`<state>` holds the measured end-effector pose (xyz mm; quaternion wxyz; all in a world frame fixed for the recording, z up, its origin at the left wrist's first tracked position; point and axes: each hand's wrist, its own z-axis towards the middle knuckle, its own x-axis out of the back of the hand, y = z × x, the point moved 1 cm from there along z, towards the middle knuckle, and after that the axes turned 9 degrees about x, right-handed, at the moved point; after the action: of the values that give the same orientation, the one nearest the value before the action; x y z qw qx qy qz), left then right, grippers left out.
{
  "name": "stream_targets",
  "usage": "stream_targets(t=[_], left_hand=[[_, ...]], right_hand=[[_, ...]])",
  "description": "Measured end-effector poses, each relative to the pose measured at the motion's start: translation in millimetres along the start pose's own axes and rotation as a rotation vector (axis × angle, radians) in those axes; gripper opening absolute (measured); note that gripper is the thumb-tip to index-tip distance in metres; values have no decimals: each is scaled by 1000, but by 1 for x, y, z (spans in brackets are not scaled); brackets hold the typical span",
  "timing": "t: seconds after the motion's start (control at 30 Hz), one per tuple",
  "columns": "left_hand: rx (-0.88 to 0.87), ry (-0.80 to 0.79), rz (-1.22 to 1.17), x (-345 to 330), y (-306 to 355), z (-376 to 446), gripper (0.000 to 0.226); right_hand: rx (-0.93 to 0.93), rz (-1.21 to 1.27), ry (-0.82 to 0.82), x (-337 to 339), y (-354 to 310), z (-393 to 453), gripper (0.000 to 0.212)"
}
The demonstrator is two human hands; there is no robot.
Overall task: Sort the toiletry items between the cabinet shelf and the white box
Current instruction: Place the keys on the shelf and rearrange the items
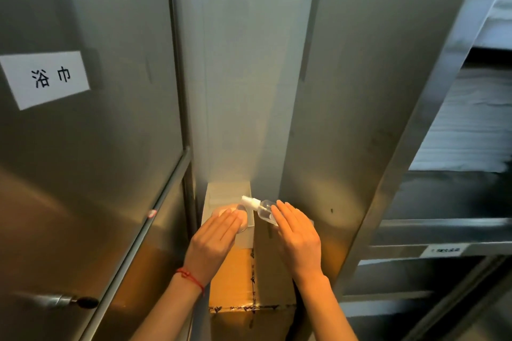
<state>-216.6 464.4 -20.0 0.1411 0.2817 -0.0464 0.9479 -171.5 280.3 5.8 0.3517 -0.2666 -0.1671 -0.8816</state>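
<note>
Steel cabinet doors (91, 147) flank the white box (246, 235) (top open).

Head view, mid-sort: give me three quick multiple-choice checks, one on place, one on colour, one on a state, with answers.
1. What does the white box sit on?
A. a cardboard carton
B. a cabinet shelf
C. the floor

2. What colour is the cord on the left wrist?
A. blue
B. red
C. black

3. What is the right hand doing?
A. hanging idle
B. gripping a door handle
C. holding a clear spray bottle

Answers:
1 A: the taped brown carton lies directly under the box.
2 B: a red cord circles the wrist behind the left hand, which rests on a round lid at the box.
3 C: the spray bottle, white nozzle pointing left over the box, lies under its fingers.
</note>
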Motion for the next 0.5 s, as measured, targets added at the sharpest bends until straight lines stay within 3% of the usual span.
stream_targets(t=[0.43, 0.5], left_hand=[[54, -1, 68, -72, -32, 47, 52], [79, -5, 87, -82, -36, 56, 52]], right_hand=[[47, 105, 24, -73, 66, 42, 59], [33, 140, 48, -87, 77, 47, 53]])
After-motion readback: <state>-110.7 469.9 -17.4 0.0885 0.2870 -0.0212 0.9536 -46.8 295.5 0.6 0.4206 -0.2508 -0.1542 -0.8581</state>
